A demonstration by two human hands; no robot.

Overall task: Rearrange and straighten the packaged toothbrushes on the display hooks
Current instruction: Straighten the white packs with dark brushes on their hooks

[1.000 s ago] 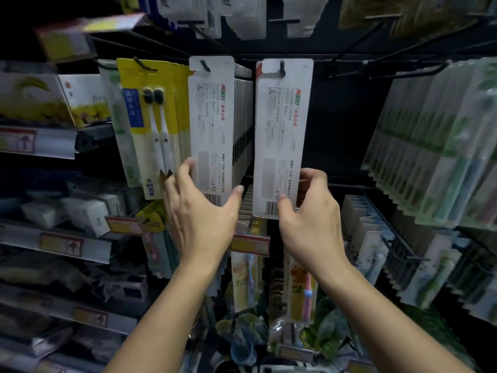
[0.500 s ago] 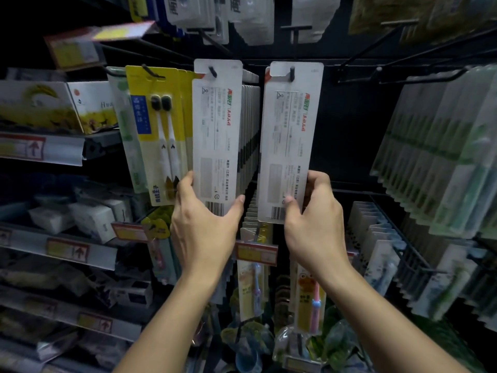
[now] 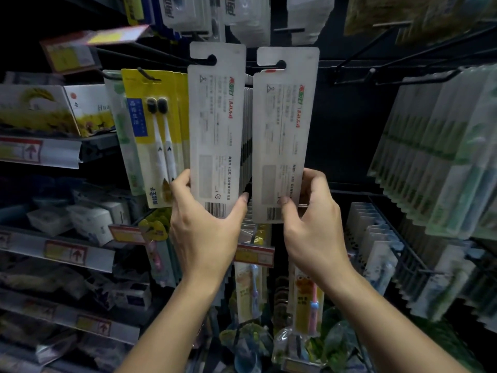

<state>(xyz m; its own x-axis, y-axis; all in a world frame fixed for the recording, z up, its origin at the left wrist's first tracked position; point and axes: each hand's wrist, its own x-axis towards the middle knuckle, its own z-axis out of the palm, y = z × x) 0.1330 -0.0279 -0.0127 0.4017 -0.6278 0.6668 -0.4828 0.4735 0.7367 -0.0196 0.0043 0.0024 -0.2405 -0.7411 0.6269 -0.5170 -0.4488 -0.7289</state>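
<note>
Your left hand (image 3: 207,227) grips the lower end of the left white cardboard toothbrush pack (image 3: 216,130), thumb on its right edge beside the barcode and fingers (image 3: 181,181) curled round its left edge; your right hand (image 3: 314,224) pinches the bottom of the right white cardboard toothbrush pack (image 3: 285,135), thumb on the printed face, fingers wrapped behind the right edge. Over the last second both packs have risen in your view and now sit higher against the rack, and your grips have crept down towards the barcodes; the two cards now hang nearly parallel, just apart, printed backs towards you. I judge that you are lifting them to seat or slide their hanger slots, so the straightening is in hand but not finished; both cards face backwards, which may still want correcting.

The left pack stands in front of a row of like packs (image 3: 247,135), just right of the yellow twin-toothbrush card (image 3: 158,130). Whether either slot is actually on a black wire display hook (image 3: 357,74) you cannot tell; the wire behind each slot is lost in shadow. The brushes themselves are hidden behind the cards; the small print is blurred. The pale green boxed packs at the right (image 3: 441,157) are cut off by the frame edge; the children's toothbrush cards below (image 3: 306,300) are partly covered by your wrists.
</note>
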